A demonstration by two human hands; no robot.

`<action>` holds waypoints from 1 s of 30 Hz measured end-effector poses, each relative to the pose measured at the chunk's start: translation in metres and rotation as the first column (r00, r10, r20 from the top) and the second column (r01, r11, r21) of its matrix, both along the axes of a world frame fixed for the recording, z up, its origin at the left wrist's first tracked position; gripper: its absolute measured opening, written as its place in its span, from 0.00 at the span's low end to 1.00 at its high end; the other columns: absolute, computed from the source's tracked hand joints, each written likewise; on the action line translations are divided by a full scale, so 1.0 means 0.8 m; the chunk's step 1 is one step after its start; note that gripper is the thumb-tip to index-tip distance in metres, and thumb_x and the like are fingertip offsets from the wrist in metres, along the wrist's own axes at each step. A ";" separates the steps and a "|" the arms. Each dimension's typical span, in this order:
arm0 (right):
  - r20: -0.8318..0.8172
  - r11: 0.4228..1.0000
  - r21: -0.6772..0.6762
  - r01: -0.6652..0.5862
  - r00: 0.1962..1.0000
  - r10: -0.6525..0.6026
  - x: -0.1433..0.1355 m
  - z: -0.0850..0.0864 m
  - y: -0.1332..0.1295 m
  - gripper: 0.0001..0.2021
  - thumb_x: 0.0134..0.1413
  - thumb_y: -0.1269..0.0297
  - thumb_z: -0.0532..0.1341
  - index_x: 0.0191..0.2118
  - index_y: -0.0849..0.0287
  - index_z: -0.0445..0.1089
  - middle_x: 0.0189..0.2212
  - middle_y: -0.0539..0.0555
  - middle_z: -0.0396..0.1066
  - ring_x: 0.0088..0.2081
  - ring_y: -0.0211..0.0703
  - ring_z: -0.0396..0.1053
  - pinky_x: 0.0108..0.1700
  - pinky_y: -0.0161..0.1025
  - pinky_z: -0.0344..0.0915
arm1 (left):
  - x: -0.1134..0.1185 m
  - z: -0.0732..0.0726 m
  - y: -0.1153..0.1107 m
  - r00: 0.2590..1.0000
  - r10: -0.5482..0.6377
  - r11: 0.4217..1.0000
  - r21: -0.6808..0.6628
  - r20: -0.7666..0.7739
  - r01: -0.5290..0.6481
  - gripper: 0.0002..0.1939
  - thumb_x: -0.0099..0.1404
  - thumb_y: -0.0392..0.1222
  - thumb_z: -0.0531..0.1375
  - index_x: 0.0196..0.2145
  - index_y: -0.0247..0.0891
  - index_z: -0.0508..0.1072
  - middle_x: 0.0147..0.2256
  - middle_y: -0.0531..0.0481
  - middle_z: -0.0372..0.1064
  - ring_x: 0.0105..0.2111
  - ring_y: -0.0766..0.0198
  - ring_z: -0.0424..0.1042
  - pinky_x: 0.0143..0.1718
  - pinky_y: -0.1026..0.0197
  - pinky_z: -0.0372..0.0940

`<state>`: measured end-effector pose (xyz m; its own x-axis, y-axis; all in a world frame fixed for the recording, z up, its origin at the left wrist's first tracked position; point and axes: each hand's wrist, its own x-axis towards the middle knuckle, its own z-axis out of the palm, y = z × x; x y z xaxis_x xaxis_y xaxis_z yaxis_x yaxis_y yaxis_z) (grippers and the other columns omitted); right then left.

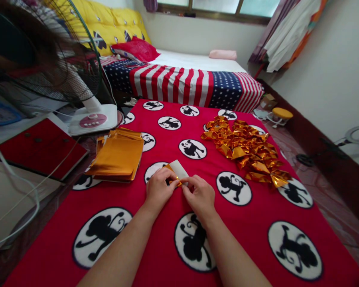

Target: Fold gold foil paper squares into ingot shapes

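Note:
Between my two hands is a sheet of gold foil paper [179, 169], its pale back facing up and its near edge being pinched and folded, with some gold showing. My left hand [160, 185] grips the sheet's left side with thumb and fingers together. On the near right edge, my right hand [199, 193] pinches the same paper, its fingertips almost touching the left thumb. A stack of flat gold foil sheets [118, 155] lies to the left. Over to the right spreads a pile of folded gold foil pieces [245, 147], shiny and pointed.
A red cloth with monkey prints [203, 129] covers the table. At the left stand a fan [92, 117] and a red box-like panel [40, 145]. Behind is a bed with a striped cover [173, 83]. A yellow stool [283, 113] stands on the floor at right.

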<state>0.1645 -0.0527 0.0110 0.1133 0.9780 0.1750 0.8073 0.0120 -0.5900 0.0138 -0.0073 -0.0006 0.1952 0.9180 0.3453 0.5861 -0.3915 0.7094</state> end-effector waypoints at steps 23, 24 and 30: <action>0.051 0.999 -0.004 0.054 0.997 -0.054 -0.012 0.001 -0.001 0.02 0.53 0.66 0.63 0.33 0.53 0.73 0.26 0.48 0.68 0.32 0.39 0.65 0.33 0.35 0.51 | -0.002 -0.002 0.003 0.998 -0.045 0.999 -0.019 0.050 0.046 0.07 0.55 0.31 0.65 0.24 0.40 0.73 0.29 0.52 0.73 0.34 0.60 0.72 0.39 0.57 0.65; 0.059 0.998 -0.005 0.066 0.996 -0.066 -0.013 0.001 -0.001 0.02 0.54 0.63 0.63 0.33 0.53 0.73 0.27 0.48 0.68 0.32 0.39 0.65 0.33 0.35 0.51 | -0.002 -0.002 0.003 0.998 -0.041 0.999 -0.014 0.043 0.041 0.07 0.55 0.30 0.64 0.24 0.40 0.72 0.29 0.52 0.73 0.35 0.60 0.72 0.40 0.57 0.65; 0.096 0.991 -0.007 0.135 0.986 -0.133 -0.021 0.006 0.003 0.06 0.55 0.59 0.64 0.32 0.55 0.70 0.28 0.48 0.71 0.31 0.39 0.65 0.32 0.36 0.49 | 0.001 0.000 -0.001 0.999 -0.020 1.000 -0.020 0.033 0.020 0.08 0.55 0.30 0.65 0.24 0.39 0.72 0.29 0.51 0.73 0.35 0.61 0.71 0.40 0.57 0.65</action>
